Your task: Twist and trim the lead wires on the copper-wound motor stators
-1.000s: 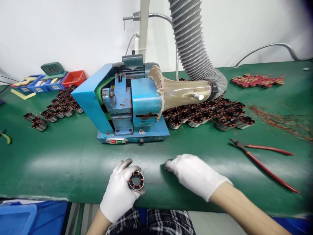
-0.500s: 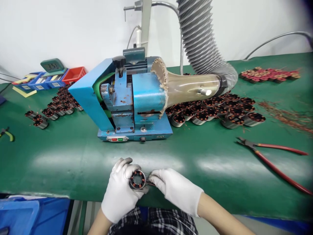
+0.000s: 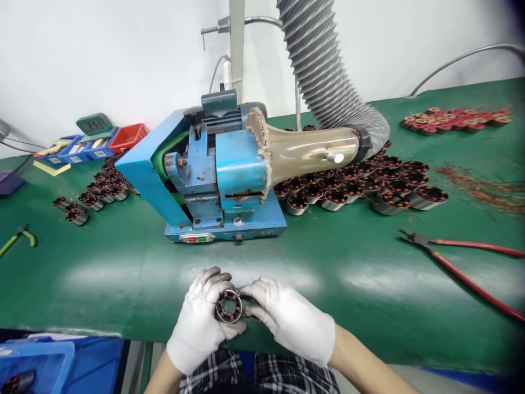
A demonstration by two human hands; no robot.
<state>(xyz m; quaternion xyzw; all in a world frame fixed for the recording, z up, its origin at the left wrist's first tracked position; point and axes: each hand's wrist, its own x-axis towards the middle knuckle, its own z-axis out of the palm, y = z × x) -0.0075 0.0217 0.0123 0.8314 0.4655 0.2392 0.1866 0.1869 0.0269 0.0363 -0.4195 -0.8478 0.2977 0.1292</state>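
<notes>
A small round motor stator (image 3: 228, 306), a metal ring with copper windings inside, faces up in front of me. My left hand (image 3: 205, 320), in a white glove with dark-stained fingertips, is wrapped round its left side. A thin wire loops from the stator over the left glove. From the right, my gloved right hand (image 3: 283, 314) reaches in, fingers and thumb curled at the stator's right edge. Something dark shows between those fingertips, too small to make out. Beyond both hands stands a blue belt-driven machine (image 3: 241, 158).
Stators (image 3: 334, 198) crowd behind and right of the machine, more (image 3: 92, 201) at left. Red-handled cutters (image 3: 426, 243) lie at right, green-handled pliers (image 3: 20, 238) at left. Wire scraps (image 3: 484, 186) and reddish rings (image 3: 455, 121) lie at far right. A blue bin (image 3: 36, 361) stands below.
My right hand has come closer to the stator, its fingertips now at the ring's edge. The left hand still holds the stator. The view has shifted slightly.
</notes>
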